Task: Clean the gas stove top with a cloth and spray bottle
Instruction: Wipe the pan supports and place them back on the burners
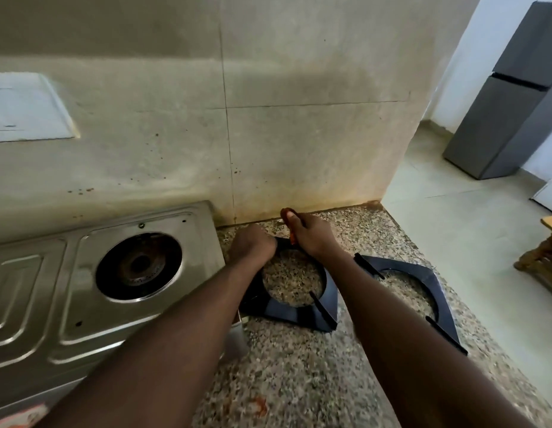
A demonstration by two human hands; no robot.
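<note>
**Both hands at a grate beside the stove**

Closest to me, two bare forearms reach out over a speckled stone counter, which has a small orange smear near its front edge.

The steel stove sits to the left of the left hand, with its top bare of grates. Its open round burner looks dark and browned in the middle.

A black grate lies flat on the counter just under both wrists, right beside the stove's edge. A second grate lies to the right of the right forearm, close to the first but apart from it.

The left hand is bunched at the first grate's far left corner. Its fingers curl down out of sight, so I cannot tell whether they actually grip the rim.

The right hand is just beside the left one, over the grate's far edge. It is closed around a small orange-red thing, with the thumb laid along it, though too little shows to say what it is.

Beyond the knuckles rises a pale wall, spotted with brown and stained along its foot. Far off past the right hand, a grey fridge stands on a pale floor.
</note>
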